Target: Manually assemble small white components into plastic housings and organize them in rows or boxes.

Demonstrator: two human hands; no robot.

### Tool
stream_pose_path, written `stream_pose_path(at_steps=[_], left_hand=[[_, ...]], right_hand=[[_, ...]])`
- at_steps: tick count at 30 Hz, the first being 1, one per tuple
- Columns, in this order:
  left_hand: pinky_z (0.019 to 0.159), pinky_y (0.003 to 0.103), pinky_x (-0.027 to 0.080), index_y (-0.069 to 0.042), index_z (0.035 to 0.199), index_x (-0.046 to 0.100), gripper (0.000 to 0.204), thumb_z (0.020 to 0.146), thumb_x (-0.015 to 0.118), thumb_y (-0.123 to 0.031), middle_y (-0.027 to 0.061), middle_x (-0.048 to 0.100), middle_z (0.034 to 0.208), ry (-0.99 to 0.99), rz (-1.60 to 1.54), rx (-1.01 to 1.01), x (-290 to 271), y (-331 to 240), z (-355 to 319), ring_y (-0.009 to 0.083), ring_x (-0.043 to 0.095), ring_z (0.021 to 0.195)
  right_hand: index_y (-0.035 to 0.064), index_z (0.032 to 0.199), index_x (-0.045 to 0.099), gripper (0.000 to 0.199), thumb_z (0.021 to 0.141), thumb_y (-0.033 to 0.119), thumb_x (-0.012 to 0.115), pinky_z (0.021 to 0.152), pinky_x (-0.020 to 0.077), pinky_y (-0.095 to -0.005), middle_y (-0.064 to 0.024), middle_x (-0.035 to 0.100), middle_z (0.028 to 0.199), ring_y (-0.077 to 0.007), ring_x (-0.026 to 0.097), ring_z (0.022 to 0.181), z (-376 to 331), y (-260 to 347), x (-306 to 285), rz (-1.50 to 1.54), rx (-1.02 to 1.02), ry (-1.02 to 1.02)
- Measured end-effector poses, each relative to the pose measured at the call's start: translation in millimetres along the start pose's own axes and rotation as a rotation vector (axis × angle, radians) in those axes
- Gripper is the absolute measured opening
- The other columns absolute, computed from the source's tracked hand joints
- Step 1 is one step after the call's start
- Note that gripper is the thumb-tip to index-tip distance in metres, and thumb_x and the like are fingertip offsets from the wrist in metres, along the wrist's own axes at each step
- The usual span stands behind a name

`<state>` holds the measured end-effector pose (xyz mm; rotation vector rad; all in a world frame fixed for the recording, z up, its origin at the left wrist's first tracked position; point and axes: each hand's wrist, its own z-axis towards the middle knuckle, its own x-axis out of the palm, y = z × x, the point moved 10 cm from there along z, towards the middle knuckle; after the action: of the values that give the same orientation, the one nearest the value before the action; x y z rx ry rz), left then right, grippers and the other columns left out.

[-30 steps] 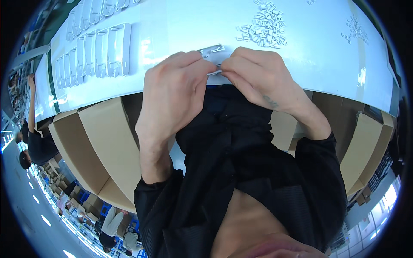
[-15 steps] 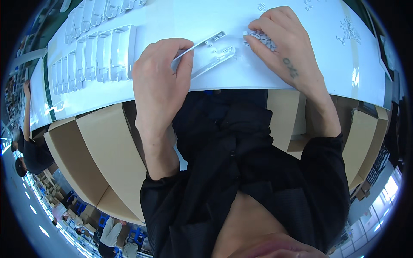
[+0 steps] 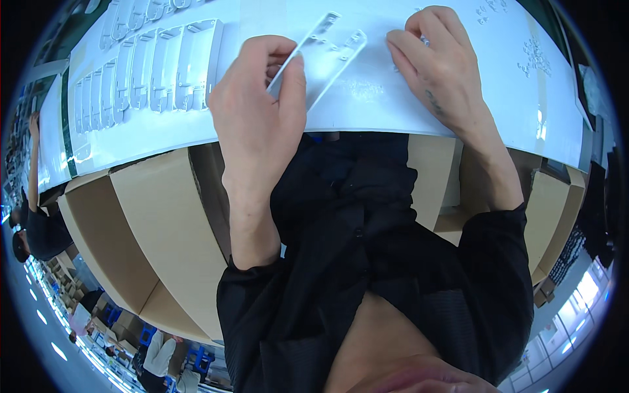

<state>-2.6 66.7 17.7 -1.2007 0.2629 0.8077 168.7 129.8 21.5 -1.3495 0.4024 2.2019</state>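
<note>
Over the near middle of the white table, my left hand (image 3: 259,108) pinches a long, narrow white plastic housing (image 3: 352,47) between thumb and fingers. Two long side walls of the housing show, with small posts and tabs near its far end; my fingers cover its near left part. To the right, my right hand (image 3: 444,72) hovers low over the table, palm down, its fingers curled together. A few small whitish plastic pieces (image 3: 424,41) peek out between those fingers; most of what the hand holds is hidden. A gap separates my right hand from the housing.
Rows of similar white housings (image 3: 167,73) stand at the left of the table (image 3: 252,23). Small loose pieces (image 3: 537,60) lie scattered at the right. Open cardboard boxes (image 3: 167,203) flank me below the table's edge. Another person (image 3: 44,230) is at the far left.
The housing in my left hand has moved slightly up and right and turned steeper. My right hand's fingers have curled further, covering the small pieces that showed plainly before.
</note>
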Motion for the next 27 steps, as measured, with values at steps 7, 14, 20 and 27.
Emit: stream_pose_path(at_steps=[7,14,20,27], left_hand=[[0.069,0.029,0.057,0.007,0.121,0.063,0.03,0.096,0.06,-0.008,0.0187,0.068,0.1,-0.031,-0.709,-0.582,8,33,-15,0.0233,0.067,0.082],[0.068,0.03,0.058,0.011,0.13,0.055,0.041,0.1,0.057,-0.018,0.0221,0.065,0.108,0.064,-1.128,-0.712,23,38,-22,0.0264,0.068,0.087],[0.071,0.03,0.057,0.009,0.135,0.047,0.048,0.1,0.056,-0.023,0.022,0.064,0.111,0.014,-1.266,-0.741,29,37,-20,0.0277,0.069,0.09],[0.078,0.031,0.057,0.003,0.136,0.043,0.046,0.1,0.058,-0.021,0.0228,0.061,0.119,0.041,-1.394,-0.745,40,33,-22,0.0285,0.069,0.092]], right_hand=[[0.0032,0.088,0.07,0.004,0.09,0.006,0.07,0.077,0.0474,-0.0281,-0.0062,0.06,0.091,-0.0205,0.055,0.09,12,-3,-14,0.18,0.069,0.031],[0.0017,0.087,0.07,0.007,0.092,0.006,0.067,0.075,0.0471,-0.0287,-0.0059,0.061,0.089,-0.0211,0.056,0.088,19,-6,2,0.122,0.059,0.202],[0.0015,0.09,0.07,0.008,0.093,0.008,0.065,0.069,0.047,-0.0294,-0.0043,0.062,0.079,-0.0179,0.057,0.075,20,-19,21,0.085,0.127,0.453],[0.0,0.096,0.071,0.013,0.095,0.011,0.065,0.054,0.0442,-0.0252,-0.0023,0.059,0.066,-0.0098,0.051,0.055,22,-13,5,0.788,0.373,0.257]])
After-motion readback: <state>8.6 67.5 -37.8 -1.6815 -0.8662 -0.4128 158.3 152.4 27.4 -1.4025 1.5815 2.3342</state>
